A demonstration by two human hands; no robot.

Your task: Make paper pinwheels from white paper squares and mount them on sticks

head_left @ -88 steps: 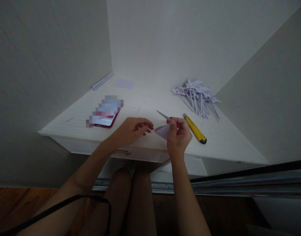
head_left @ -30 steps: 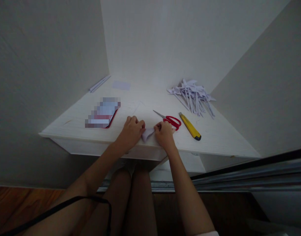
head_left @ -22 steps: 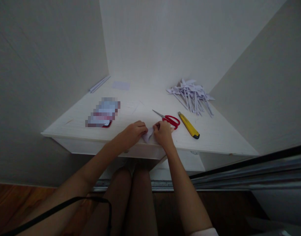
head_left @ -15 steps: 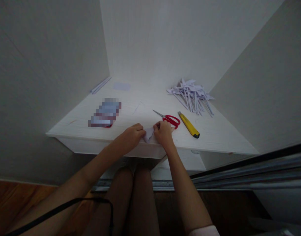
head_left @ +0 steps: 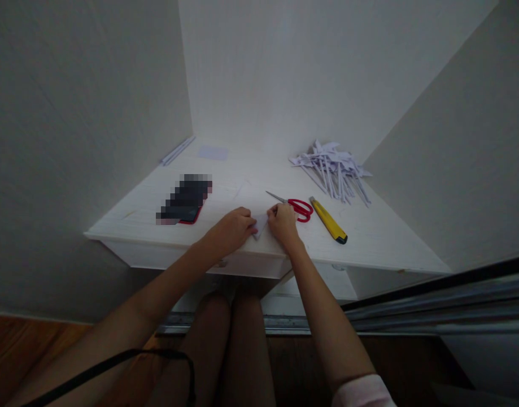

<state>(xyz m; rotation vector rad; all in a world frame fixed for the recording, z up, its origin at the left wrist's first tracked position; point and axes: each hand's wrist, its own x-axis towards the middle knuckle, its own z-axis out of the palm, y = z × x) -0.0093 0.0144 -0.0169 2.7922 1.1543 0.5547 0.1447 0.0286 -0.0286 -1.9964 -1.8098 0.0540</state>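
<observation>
A small folded piece of white paper (head_left: 260, 225) is held between my two hands at the front of the white desk. My left hand (head_left: 238, 226) pinches its left side, fingers closed. On the other side, my right hand (head_left: 283, 222) grips the paper's right edge with thumb and fingertips. Right behind that hand lie red-handled scissors (head_left: 300, 209), blades pointing left and partly covered by it. Farther right rests a yellow utility knife (head_left: 328, 220) with a dark end.
A pile of white paper pinwheels on sticks (head_left: 333, 167) lies at the back right. A phone with a red edge (head_left: 187, 200), blurred out, is at left. Behind it are rolled paper sticks (head_left: 178, 151) and a flat paper piece (head_left: 213, 153). Walls enclose the desk (head_left: 390, 237).
The paper has come up from the desk's front edge onto the top, and its fold looks flatter and more compact. Both hands still hold it. The view has shifted slightly.
</observation>
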